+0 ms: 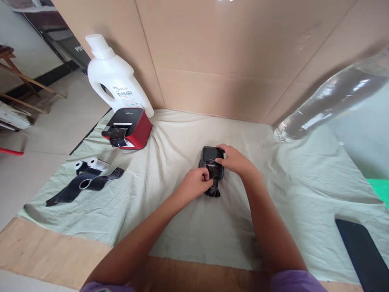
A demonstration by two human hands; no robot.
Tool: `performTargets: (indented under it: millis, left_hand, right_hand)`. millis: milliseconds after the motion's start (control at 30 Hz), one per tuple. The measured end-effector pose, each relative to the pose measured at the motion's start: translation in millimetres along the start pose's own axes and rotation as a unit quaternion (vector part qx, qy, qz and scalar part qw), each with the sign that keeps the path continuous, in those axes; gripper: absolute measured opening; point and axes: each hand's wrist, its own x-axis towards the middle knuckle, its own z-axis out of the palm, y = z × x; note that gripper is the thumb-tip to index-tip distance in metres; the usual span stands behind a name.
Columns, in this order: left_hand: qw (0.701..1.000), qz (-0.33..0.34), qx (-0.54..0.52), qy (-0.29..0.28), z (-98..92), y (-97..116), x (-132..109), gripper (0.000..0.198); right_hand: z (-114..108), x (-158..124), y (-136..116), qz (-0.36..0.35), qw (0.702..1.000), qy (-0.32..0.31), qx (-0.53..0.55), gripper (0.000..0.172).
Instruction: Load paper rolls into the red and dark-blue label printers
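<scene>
A small black printer (212, 155) lies on the pale cloth in front of me, and a shiny black strip (214, 190) hangs out over its near end. My left hand (199, 181) has its fingers curled and pinched at the strip, on the printer's lower left. Its fingertips partly cover the strip. With thumb and fingers, my right hand (232, 159) grips the printer's upper right corner.
A red and black label printer (141, 129) stands at left before a white detergent bottle (114, 77). Rolls and loose black ribbon (73, 188) lie nearer. A clear plastic-wrapped roll (328, 101) leans at right; a dark phone (361, 251) rests at front right. Cardboard (212, 48) stands behind.
</scene>
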Motion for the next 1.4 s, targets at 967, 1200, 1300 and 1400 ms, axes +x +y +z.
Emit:
performTargets:
  millis: [967, 1200, 1300, 1400]
  left_hand:
    - [0.989, -0.031, -0.126, 0.069, 19.0, 2, 45, 0.079]
    - [0.986, 0.034, -0.157, 0.053, 104.3, 97, 98, 0.069]
    - [0.988, 0.04, -0.146, 0.014, 159.4, 134, 125, 0.07]
    - [0.993, 0.046, -0.11, -0.006, 209.6, 158, 145, 0.071]
  right_hand:
    - [47, -32, 23, 0.023, 0.964, 0.179, 0.194, 0.066]
    - [-32, -60, 107, 0.025, 0.916, 0.35, 0.194, 0.062]
    - [-62, -69, 160, 0.047, 0.881, 0.418, 0.216, 0.061]
    - [-78, -74, 208, 0.05, 0.848, 0.455, 0.266, 0.06]
